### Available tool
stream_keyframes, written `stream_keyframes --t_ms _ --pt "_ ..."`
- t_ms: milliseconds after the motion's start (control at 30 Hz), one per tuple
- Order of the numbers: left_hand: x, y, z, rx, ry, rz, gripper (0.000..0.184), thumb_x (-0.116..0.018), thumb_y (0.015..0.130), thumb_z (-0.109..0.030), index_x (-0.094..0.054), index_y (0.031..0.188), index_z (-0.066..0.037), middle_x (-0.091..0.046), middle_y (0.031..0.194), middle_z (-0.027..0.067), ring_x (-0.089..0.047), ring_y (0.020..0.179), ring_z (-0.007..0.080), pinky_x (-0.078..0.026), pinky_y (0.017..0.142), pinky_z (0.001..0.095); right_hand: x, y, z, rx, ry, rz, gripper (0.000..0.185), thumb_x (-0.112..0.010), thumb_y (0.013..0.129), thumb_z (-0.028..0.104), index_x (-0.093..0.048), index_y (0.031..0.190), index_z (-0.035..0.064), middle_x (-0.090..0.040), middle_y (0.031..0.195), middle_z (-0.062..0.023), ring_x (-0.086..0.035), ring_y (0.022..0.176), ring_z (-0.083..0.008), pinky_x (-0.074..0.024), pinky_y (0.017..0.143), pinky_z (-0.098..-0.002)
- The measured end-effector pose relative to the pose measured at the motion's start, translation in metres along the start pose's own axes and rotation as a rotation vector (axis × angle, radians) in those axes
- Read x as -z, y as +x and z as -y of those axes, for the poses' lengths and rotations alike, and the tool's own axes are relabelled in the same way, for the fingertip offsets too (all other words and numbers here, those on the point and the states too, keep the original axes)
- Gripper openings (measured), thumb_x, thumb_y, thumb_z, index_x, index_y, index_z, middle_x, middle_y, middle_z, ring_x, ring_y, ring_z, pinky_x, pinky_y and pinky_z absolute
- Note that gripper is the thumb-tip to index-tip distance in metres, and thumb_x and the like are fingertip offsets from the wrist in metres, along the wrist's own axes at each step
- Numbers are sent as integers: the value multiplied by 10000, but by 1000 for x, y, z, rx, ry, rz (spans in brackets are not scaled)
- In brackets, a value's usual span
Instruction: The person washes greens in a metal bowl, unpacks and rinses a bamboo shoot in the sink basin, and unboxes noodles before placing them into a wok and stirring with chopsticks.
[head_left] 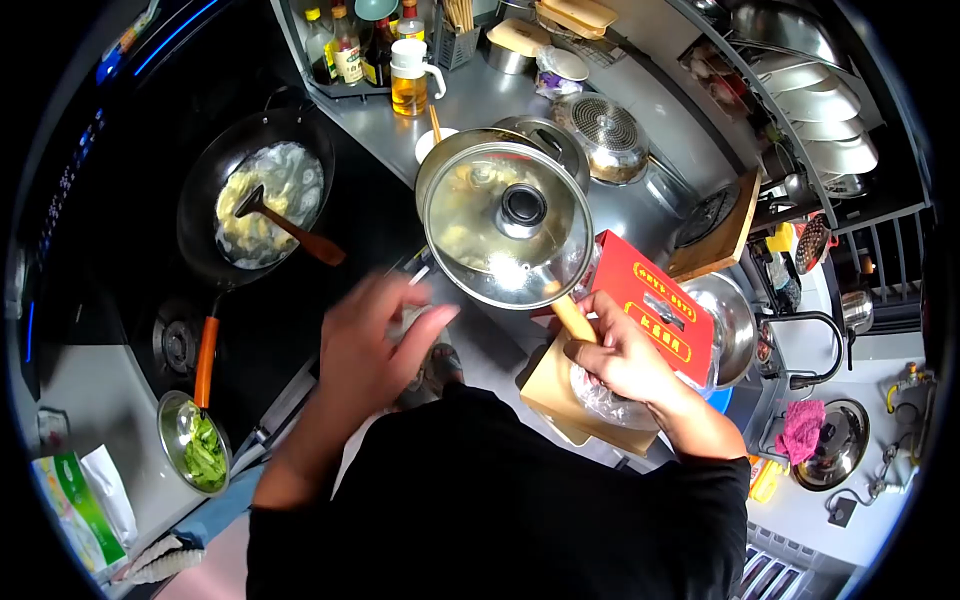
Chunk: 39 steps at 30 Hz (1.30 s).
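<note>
My right hand (618, 350) is wrapped around the light wooden handle (572, 315) of a saucepan. A glass lid (470, 265) with a black knob covers this pan, and pale yellowish food shows through it. My left hand (375, 335) is raised to the left of the pan, thumb spread from the fingers, somewhat blurred, and I see nothing in it. On the black stove stands a wok (190, 195) with pale yellow food in bubbling liquid. A wooden spatula (295, 232) rests in it, its handle over the rim.
Leafy greens (205, 450) sit in a bowl at the lower left. A red box (655, 310) lies right of the pan. Behind stand an oil jug (408, 85), several sauce bottles (347, 50) and a steel pan (605, 135). A sink with a faucet (835, 345) is at the right.
</note>
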<state>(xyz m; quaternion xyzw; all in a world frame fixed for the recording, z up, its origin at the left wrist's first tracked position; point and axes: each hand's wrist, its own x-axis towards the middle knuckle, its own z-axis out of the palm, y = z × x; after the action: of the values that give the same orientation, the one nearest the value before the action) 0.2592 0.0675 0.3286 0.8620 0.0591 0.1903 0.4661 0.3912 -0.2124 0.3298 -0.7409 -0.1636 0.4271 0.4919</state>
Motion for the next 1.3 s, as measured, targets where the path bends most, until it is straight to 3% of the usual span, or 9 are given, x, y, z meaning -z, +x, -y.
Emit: stream_keyframes --t_ms 200,333,400,467,500,733,867,900,1300 --pt "-45 118 -27 -341 422 141 530 -764 840 -340 -596 1241 -37 -576 1138 154 -621 1039 350 -515 847 425 12 10 -19 118 -41 -67 325 -659 853 90 -476 1118 44 -495 759 -18 -478 696 -100 -397 627 -285" --pt "-64 140 -15 -412 519 309 427 -734 870 -326 -613 1155 -33 -586 1065 159 -618 996 360 -514 828 447 19 13 -16 59 -172 -61 328 -535 868 -86 -445 1163 25 -654 1150 -78 -537 880 -61 -435 718 -220" --pt "-58 147 -5 -474 417 212 341 -726 882 -261 -607 1108 -35 -589 1052 170 -616 934 379 -513 799 430 21 10 0 38 -288 -92 297 -580 879 -5 -460 1148 31 -665 1050 -98 -592 856 -114 -463 708 -273" --pt "-42 154 -6 -377 409 96 330 -715 892 -232 -605 1126 -27 -600 1072 167 -625 1005 330 -512 862 393 25 8 10 5 -368 -103 294 -602 883 41 -466 1143 36 -665 999 -113 -617 824 -151 -472 704 -298" --pt "-30 155 -7 -320 303 21 306 -694 915 -205 -607 1148 -27 -617 1087 140 -631 992 278 -509 862 360 24 11 -1 107 -332 -163 352 -600 822 95 -479 1142 7 -599 792 -193 -633 785 -370 -467 720 -454" --pt "43 152 -2 -16 -576 -413 301 -525 1059 -217 -609 1258 -7 -663 1123 46 -610 943 83 -504 810 231 26 15 -6 93 -399 -189 370 -593 818 94 -463 1152 7 -604 806 -210 -640 814 -411 -463 745 -489" --pt "58 140 -4 -2 -581 -423 295 -567 1042 -234 -649 1223 -15 -665 1068 39 -590 857 64 -490 711 201 27 20 -23 129 -326 -174 377 -639 840 100 -460 1167 45 -586 780 -168 -640 727 -309 -473 673 -428" --pt "60 138 0 3 -575 -415 293 -571 1040 -236 -655 1213 -16 -664 1051 34 -583 847 60 -484 694 199 28 17 -11 5 -245 -113 331 -551 847 -37 -458 1158 25 -517 925 -22 -505 849 -91 -429 752 -235" --pt "45 132 -4 84 -655 -508 401 -594 1024 -328 -638 1203 29 -629 892 31 -496 687 60 -378 586 209 21 12 -23 145 -247 -154 363 -620 866 24 -460 1191 37 -601 897 -80 -586 739 -146 -464 669 -296"
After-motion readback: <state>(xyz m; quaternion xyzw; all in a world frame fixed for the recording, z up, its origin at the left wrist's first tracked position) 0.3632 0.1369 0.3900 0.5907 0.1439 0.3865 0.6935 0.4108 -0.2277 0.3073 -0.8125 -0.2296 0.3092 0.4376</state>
